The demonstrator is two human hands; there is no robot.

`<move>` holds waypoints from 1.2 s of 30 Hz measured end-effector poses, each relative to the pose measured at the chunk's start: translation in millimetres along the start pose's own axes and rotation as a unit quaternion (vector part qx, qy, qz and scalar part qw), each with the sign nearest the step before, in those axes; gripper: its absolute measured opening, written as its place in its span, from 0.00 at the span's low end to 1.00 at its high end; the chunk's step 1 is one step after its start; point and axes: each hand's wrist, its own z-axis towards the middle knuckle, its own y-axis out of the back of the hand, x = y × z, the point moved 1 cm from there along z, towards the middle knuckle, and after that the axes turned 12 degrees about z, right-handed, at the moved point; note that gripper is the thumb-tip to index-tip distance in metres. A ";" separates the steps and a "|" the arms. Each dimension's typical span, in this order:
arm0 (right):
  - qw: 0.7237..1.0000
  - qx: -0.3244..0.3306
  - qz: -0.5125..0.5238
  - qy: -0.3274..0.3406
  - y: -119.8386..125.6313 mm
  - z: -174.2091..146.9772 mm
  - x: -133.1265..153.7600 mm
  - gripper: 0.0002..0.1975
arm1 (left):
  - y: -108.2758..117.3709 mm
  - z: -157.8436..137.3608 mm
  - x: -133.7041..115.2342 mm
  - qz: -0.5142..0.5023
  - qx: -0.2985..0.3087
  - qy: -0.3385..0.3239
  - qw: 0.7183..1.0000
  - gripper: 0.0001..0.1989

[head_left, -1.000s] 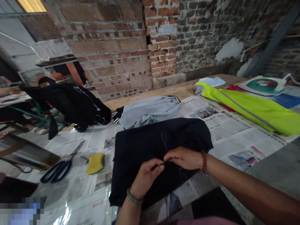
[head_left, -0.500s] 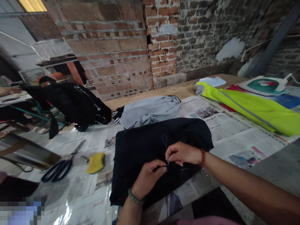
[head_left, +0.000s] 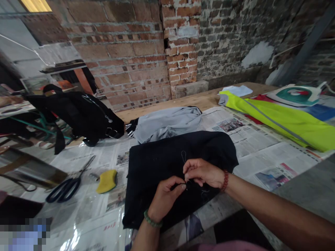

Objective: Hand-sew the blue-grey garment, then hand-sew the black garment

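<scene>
Over the newspaper (head_left: 251,157), just in front of me, the dark cloth (head_left: 149,167) is lying folded, on my side of the grey cloth (head_left: 170,120). My left hand (head_left: 167,195) is pinching a small fold of it between thumb and forefinger, and my right hand (head_left: 205,174) is gripping the thread (head_left: 184,159) with thumb and fingertips; whether anything else is sitting in that pinch, I cannot tell.

I am judging the dark cloth to be soft and limp, light in any one fold though weightier as a bundle, hardly slippery and not fragile; the thread is looking far more delicate, likely to snag or slip. For a good hold, a raised fold near the thread is suiting fingertips best, while the whole bundle is asking for both hands underneath.

Compared with half a second ago, my right fingertips are sitting a little nearer my left ones, and slightly less of the thread's loop is showing above them. My left hand is staying almost where it was, and the dark cloth is lying unmoved.
</scene>
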 end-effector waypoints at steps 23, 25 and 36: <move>0.748 -0.039 -0.524 0.406 -21.7 -31.2 -13.0 0.06 | 2.7 3.1 9.6 -0.158 0.000 0.073 0.985 0.09; 0.729 -0.048 -0.545 0.410 -22.4 -26.9 -17.8 0.05 | 2.7 3.3 9.8 -0.166 0.000 0.073 0.983 0.09; 0.707 -0.035 -0.532 0.465 -25.2 -30.0 -18.9 0.08 | 0.7 4.7 8.4 -0.169 -0.010 0.077 0.982 0.10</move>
